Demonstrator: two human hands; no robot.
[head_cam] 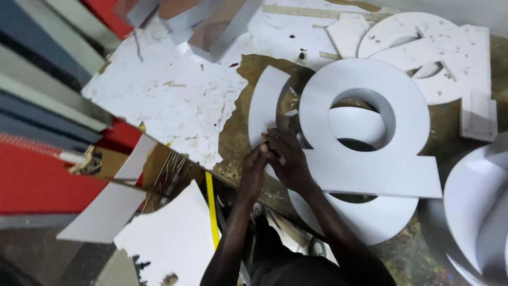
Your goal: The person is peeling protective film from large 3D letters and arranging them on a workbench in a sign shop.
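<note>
White foam board, cut into a big ring-shaped letter, lies flat on the worktable in front of me. Both my hands meet at its left edge, just where the ring comes close to a curved white strip lying beside it. My left hand is curled narrow, fingertips pressed against the edge of the letter. My right hand lies over the same spot, fingers bent and pinched close together; I cannot tell whether something small is held between them. The two hands touch each other.

Under the letter a white disc sticks out at the near side, and another round white piece shows through the hole in the ring. Behind the letter, further from me, lie more white cut shapes, scuffed and speckled. A large rounded white form sits at my right. At my left a torn white sheet covers the table, with red and grey boards stacked beside it. A yellow strip runs along the table's near edge beside my left forearm.
</note>
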